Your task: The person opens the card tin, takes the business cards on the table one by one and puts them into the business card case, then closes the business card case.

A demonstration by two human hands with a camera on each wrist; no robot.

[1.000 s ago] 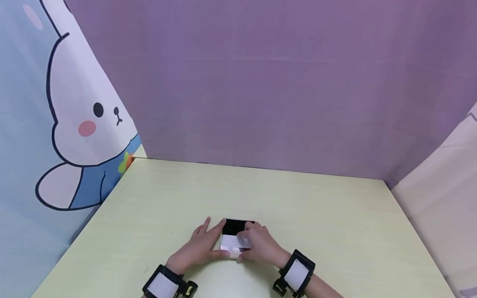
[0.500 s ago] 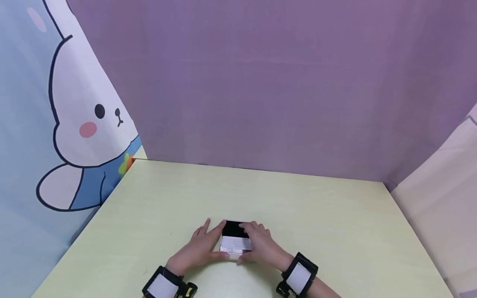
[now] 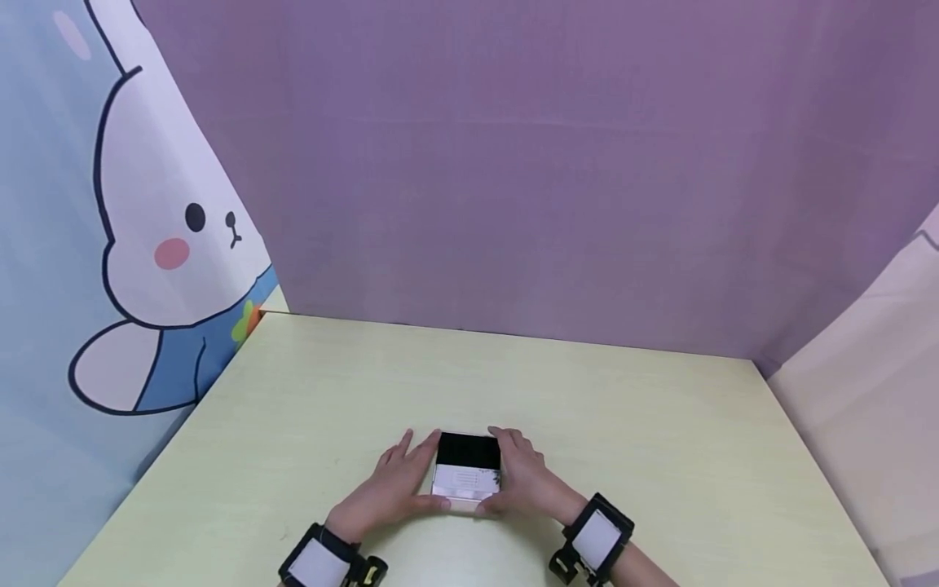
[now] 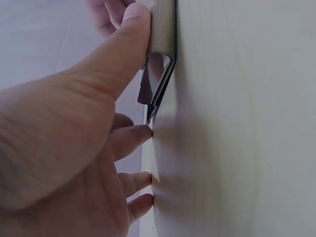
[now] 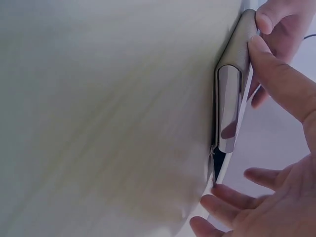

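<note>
- Hands flank one small flat object: your left hand [image 3: 392, 489] sits against its left edge, your right hand [image 3: 524, 483] against its right edge, both resting low on the surface [image 3: 660, 424].
- Object reads as a thin folded case [image 3: 467, 471], black on the far half, white with fine print on the near half, with a pale spine along the near edge. Wrist views show a shiny metallic edge [image 5: 228, 106] and a matte tan cover; what it is exactly, you cannot tell.
- Location: case lies flat near the front middle of the surface, directly between your hands, close to your body.
- Left hand: fingers straight and spread, tips on the surface beside the case; thumb [image 4: 118, 54] presses the near tan edge. Not curled round it.
- Right hand: fingers extended along the right side, thumb [image 5: 279, 74] laid on the near edge. Flat contact, no wrap or pinch visible.
- Key relation: case's long axis runs away from you, near to far; your hands bracket its two long sides, so neither is nearer, both touching.
- Surroundings: purple backdrop [image 3: 513, 163] behind, rabbit-print curtain [image 3: 147, 228] to the left, pale panel [image 3: 866, 391] to the right. Black-and-white bands on both wrists.
</note>
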